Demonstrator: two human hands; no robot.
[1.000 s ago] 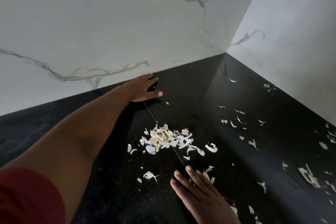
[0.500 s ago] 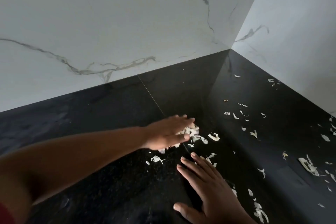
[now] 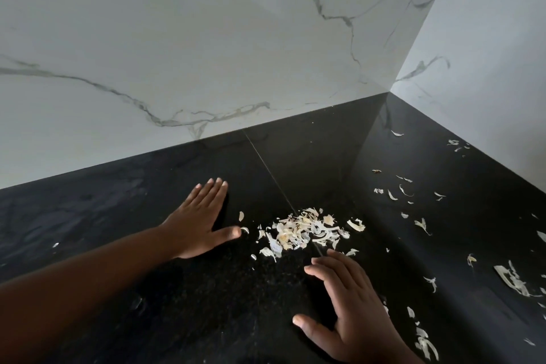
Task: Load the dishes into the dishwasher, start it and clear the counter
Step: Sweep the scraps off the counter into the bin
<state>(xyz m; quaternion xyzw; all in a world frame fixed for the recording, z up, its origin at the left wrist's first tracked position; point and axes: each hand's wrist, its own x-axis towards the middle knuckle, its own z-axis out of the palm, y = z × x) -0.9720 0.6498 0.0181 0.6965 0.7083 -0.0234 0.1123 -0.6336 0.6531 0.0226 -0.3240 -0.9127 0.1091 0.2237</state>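
Observation:
A small heap of pale garlic peels (image 3: pixel 304 230) lies on the black stone counter (image 3: pixel 206 298), on a thin seam line. My left hand (image 3: pixel 201 220) lies flat on the counter just left of the heap, fingers straight and pointing away, thumb stretched toward the peels. My right hand (image 3: pixel 351 313) rests flat on the counter right below the heap, fingers spread, fingertips close to the nearest scraps. Neither hand holds anything.
More loose peels (image 3: pixel 514 278) are scattered over the right stretch of counter toward the corner, with a few (image 3: pixel 396 190) farther back. White marble-look walls (image 3: pixel 206 53) meet at the corner behind the counter at right.
My left hand swept from the back wall onto the peel heap, then drew back to the left of it. The heap is tighter. My right hand stayed below it.

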